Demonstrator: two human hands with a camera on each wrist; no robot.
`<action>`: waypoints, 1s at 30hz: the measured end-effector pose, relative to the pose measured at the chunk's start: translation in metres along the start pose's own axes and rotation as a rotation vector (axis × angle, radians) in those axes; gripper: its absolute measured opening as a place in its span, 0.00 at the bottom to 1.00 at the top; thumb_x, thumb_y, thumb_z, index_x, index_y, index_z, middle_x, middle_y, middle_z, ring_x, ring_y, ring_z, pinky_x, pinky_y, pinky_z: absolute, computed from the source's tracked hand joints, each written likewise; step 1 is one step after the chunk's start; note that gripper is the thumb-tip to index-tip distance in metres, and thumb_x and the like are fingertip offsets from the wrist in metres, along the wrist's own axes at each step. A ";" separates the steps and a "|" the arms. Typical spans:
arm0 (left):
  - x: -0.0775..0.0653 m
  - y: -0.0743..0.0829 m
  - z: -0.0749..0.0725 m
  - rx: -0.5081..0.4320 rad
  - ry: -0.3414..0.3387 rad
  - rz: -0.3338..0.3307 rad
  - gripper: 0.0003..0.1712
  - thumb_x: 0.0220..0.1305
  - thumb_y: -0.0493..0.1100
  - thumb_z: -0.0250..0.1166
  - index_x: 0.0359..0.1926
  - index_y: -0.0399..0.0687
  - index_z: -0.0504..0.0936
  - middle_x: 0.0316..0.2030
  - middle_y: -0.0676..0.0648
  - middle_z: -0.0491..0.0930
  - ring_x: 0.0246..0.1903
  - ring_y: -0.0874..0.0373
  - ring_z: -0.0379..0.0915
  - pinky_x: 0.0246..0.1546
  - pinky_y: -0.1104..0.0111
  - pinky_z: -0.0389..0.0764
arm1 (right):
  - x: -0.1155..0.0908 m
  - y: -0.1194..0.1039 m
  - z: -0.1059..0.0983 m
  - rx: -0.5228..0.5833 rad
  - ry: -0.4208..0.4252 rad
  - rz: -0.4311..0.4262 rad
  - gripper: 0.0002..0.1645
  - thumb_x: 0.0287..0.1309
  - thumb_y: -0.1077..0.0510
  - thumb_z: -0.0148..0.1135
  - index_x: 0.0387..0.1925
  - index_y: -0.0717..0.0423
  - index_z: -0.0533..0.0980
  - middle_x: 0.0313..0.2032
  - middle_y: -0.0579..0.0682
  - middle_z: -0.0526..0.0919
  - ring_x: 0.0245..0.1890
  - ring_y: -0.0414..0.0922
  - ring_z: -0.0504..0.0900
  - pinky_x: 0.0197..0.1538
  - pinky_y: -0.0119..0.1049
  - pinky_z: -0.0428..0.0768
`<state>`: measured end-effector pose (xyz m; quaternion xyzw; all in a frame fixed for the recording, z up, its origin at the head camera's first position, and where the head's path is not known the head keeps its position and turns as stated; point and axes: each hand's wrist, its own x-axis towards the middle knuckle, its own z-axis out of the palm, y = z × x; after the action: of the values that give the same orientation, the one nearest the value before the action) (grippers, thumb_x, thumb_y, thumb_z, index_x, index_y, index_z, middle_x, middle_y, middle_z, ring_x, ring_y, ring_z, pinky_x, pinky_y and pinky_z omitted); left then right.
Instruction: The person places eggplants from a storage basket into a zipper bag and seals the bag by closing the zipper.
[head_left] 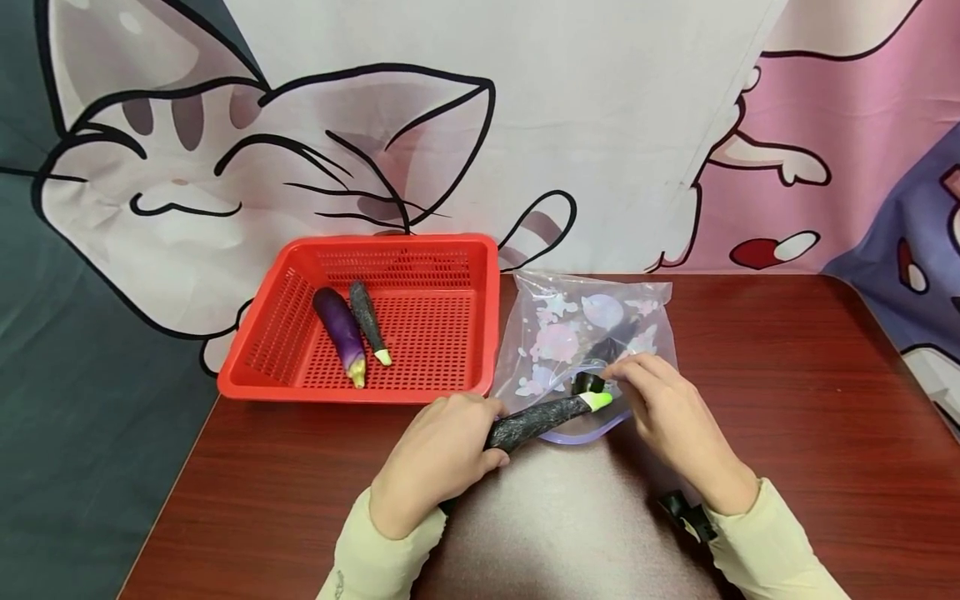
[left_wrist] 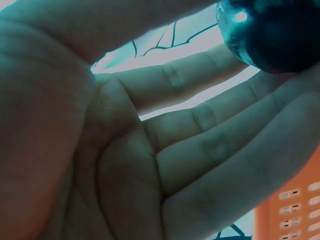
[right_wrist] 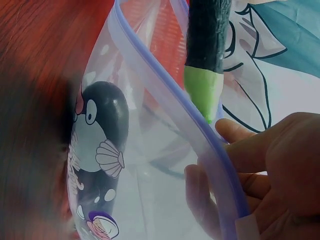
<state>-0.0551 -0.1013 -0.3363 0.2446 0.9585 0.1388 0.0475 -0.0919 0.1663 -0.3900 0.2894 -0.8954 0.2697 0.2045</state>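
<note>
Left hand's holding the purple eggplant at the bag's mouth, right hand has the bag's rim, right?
Not quite: the left hand holds a dark, green-tipped vegetable; the head view shows the purple eggplant in the red basket. The right hand does have the bag's rim.

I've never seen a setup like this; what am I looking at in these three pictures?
There is no machine here, just someone working bare-handed. The wide picture comes from a head-worn camera; the other two come from cameras on the wrists, one each. On the table stands a red basket holding an eggplant and a small dark vegetable. The left hand grips a long dark vegetable with a green tip. The right hand holds the edge of a clear bag with something dark inside.
</note>
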 end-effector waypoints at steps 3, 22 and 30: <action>0.002 0.001 0.003 0.005 0.003 0.010 0.14 0.41 0.51 0.74 0.27 0.55 0.78 0.23 0.55 0.76 0.24 0.60 0.73 0.22 0.65 0.70 | 0.000 0.000 0.000 0.001 0.000 0.000 0.15 0.51 0.73 0.59 0.36 0.53 0.78 0.37 0.43 0.78 0.40 0.41 0.75 0.42 0.33 0.69; 0.012 0.008 0.017 0.055 0.023 0.031 0.15 0.42 0.52 0.73 0.24 0.54 0.76 0.23 0.55 0.77 0.23 0.59 0.75 0.22 0.64 0.71 | 0.000 0.001 0.000 0.017 0.017 -0.008 0.15 0.49 0.73 0.60 0.37 0.53 0.78 0.37 0.44 0.78 0.41 0.41 0.75 0.44 0.33 0.69; 0.015 0.011 0.020 0.047 0.026 0.028 0.15 0.44 0.52 0.73 0.24 0.53 0.76 0.22 0.57 0.75 0.21 0.61 0.72 0.20 0.66 0.69 | 0.000 0.000 0.001 0.020 0.025 -0.020 0.15 0.50 0.73 0.59 0.37 0.53 0.79 0.37 0.44 0.79 0.40 0.41 0.75 0.44 0.33 0.69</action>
<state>-0.0602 -0.0800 -0.3528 0.2573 0.9584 0.1202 0.0272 -0.0927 0.1660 -0.3905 0.2970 -0.8870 0.2804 0.2154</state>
